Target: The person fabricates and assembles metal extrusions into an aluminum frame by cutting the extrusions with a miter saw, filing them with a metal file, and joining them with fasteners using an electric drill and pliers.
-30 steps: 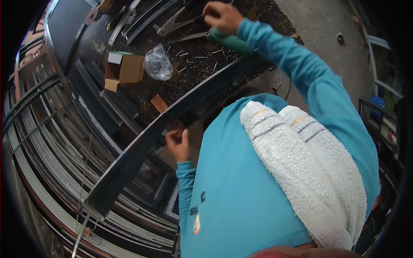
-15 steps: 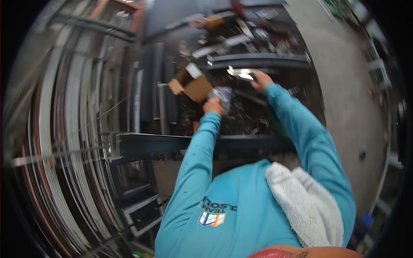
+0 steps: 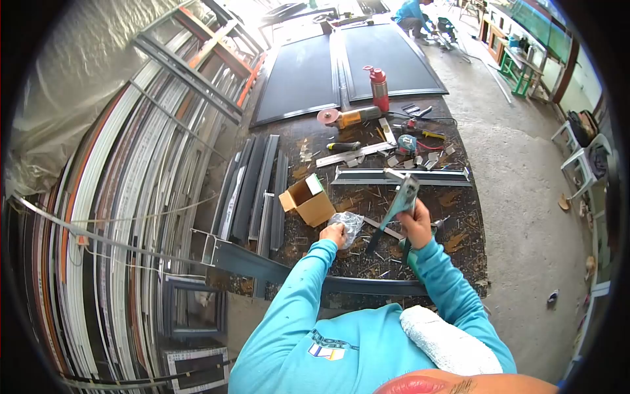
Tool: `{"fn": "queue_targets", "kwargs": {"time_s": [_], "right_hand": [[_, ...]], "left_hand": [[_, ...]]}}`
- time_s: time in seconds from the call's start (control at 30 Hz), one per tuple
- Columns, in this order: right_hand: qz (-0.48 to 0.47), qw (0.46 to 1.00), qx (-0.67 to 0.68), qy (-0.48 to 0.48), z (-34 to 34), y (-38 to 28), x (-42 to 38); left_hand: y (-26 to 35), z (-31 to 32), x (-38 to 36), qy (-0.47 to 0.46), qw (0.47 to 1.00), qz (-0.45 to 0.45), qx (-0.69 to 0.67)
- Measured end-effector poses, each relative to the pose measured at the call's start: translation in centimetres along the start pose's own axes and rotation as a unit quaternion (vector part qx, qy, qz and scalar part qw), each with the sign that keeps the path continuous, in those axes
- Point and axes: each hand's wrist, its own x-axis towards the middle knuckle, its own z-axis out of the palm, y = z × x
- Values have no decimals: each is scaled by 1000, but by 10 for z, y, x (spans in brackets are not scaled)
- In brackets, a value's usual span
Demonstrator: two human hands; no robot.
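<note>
My left hand [image 3: 333, 234] is closed on a crumpled clear plastic bag [image 3: 348, 228], just in front of an open cardboard box [image 3: 311, 201]. My right hand [image 3: 416, 225] grips a hand riveter [image 3: 405, 196] with a metal head and a dark handle end that points down to the left. Partly hidden beneath my right wrist is a green power tool [image 3: 412, 261]. Small metal pins and scraps lie scattered on the dark worktable [image 3: 459, 249] around both hands. Beyond the riveter lies a dark metal profile [image 3: 367, 176].
An angle grinder [image 3: 354, 117], a red bottle [image 3: 379, 88], a tape measure [image 3: 407, 144] and a metal square [image 3: 348, 156] lie farther back. Dark framed panels [image 3: 298, 79] cover the far end. Long profiles [image 3: 79, 243] fill a rack at left. A co-worker [image 3: 412, 16] crouches far off.
My right hand has drawn nearer with the riveter, which has turned so its handle points down-left. My left hand still holds the bag. The head view has tilted up and become sharper.
</note>
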Motion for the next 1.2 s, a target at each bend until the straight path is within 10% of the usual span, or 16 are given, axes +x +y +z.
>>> {"fn": "queue_targets", "kwargs": {"time_s": [0.33, 0.5, 0.73, 1.2], "right_hand": [[-37, 995, -88, -30, -9, 59, -60], [-20, 998, -44, -35, -5, 48, -75], [67, 997, -9, -26, -7, 43, -97], [116, 991, -42, -52, 3, 35, -109]], "left_hand": [[-17, 11, 8, -13, 997, -28, 66], [-36, 22, 0, 46, 994, 100, -11], [3, 27, -1, 69, 995, -73, 17], [4, 37, -15, 116, 990, 60, 43]]}}
